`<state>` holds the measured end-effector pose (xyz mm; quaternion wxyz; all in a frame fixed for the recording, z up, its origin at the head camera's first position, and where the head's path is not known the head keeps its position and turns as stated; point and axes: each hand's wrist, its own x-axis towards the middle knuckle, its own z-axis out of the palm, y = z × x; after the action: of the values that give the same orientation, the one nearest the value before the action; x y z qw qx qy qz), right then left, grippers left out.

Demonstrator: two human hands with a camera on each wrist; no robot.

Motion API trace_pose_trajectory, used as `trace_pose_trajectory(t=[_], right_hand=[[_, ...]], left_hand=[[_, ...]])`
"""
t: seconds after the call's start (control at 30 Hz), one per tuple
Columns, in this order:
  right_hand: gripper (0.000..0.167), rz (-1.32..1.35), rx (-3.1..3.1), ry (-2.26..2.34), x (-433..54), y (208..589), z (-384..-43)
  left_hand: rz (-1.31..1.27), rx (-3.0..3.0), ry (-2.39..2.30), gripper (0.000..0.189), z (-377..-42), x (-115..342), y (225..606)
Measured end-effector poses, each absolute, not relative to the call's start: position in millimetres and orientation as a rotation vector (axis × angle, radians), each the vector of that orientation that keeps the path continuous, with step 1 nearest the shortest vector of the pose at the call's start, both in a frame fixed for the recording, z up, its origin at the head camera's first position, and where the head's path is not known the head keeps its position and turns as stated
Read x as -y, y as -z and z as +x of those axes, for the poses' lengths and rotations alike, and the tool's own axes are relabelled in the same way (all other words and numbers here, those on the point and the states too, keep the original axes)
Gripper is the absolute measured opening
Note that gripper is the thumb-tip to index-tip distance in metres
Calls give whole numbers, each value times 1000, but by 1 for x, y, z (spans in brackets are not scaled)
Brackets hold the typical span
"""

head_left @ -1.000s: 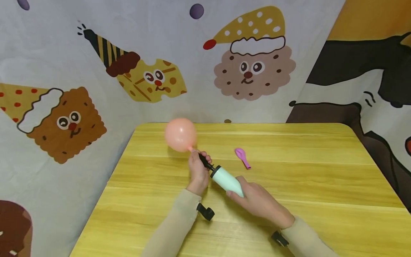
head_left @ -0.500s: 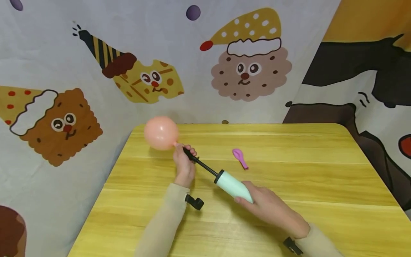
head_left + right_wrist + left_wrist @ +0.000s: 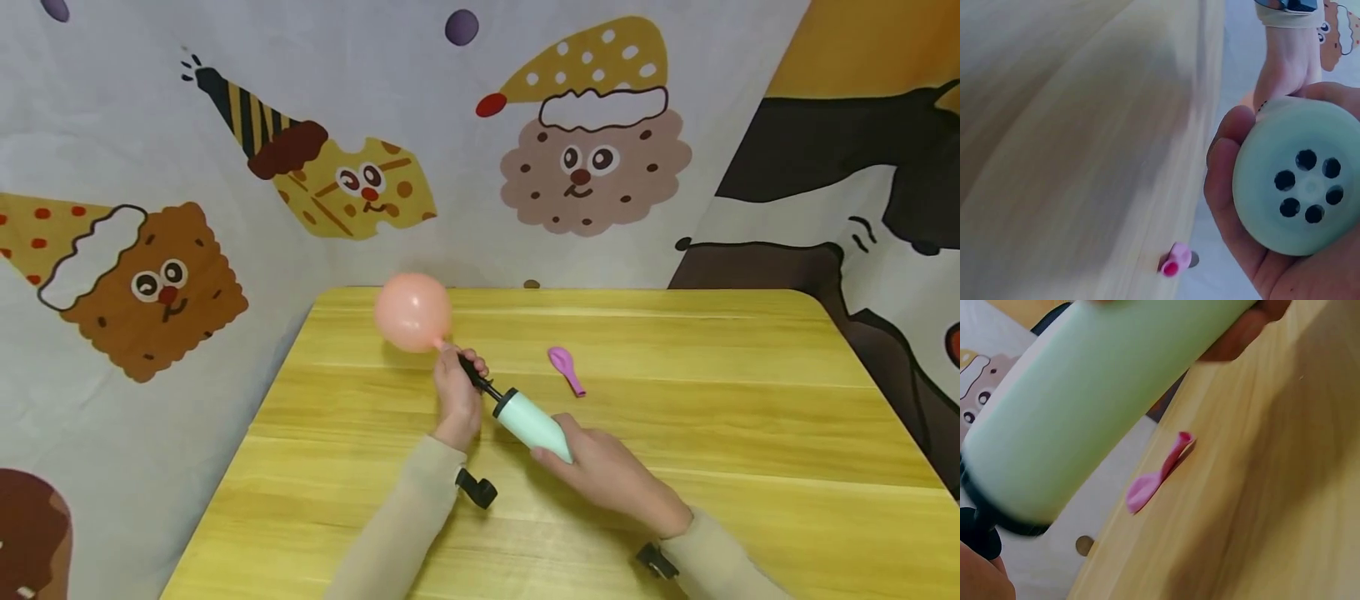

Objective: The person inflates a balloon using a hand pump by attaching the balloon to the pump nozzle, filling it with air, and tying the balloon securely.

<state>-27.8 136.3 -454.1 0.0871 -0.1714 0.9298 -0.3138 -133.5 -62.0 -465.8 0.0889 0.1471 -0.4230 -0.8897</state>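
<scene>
A partly inflated peach balloon (image 3: 412, 312) sits on the nozzle end of a mint-green hand balloon pump (image 3: 532, 425). My left hand (image 3: 456, 396) grips the pump's black nozzle end, thumb by the balloon's neck. The pump's barrel is in my right hand (image 3: 611, 472), with only a short stretch of black rod showing between the barrel and the nozzle end. In the right wrist view, fingers (image 3: 1225, 181) curl round the barrel, and its end cap (image 3: 1311, 187) has several round holes. The barrel fills much of the left wrist view and covers most of the left hand.
A flat, uninflated pink-purple balloon (image 3: 566, 371) lies on the wooden table (image 3: 750, 400), beyond the pump and to its right. Behind the table's far edge hangs a cloth (image 3: 465, 167) printed with cartoon snacks.
Half a second ago the hands were further apart and the pump's rod was drawn out long. Now the hands have come together and the rod is mostly back inside the barrel.
</scene>
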Motion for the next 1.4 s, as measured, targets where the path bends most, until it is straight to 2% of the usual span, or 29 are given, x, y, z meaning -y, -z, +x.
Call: trace_pose_trajectory(t=[0.23,0.7,1.0,1.17,1.4], right_hand=[[62,-425,-2726,996,-127,451,-33],[56,-482,-2769,945,-158,444,-7],[60,-464,-2781,930,-143,452,-18],[56,-473,-2788,945,-132,453,-26],[62,-434,-2761,972,-127,453,-33]], left_hand=[[464,1314,2653,34,-125,51,467],[468,1158,2620,40,-150,89,461],[454,1257,2673,33,-134,67,465],[435,1279,2682,34,-128,57,467],[460,1319,2683,36,-125,51,469]])
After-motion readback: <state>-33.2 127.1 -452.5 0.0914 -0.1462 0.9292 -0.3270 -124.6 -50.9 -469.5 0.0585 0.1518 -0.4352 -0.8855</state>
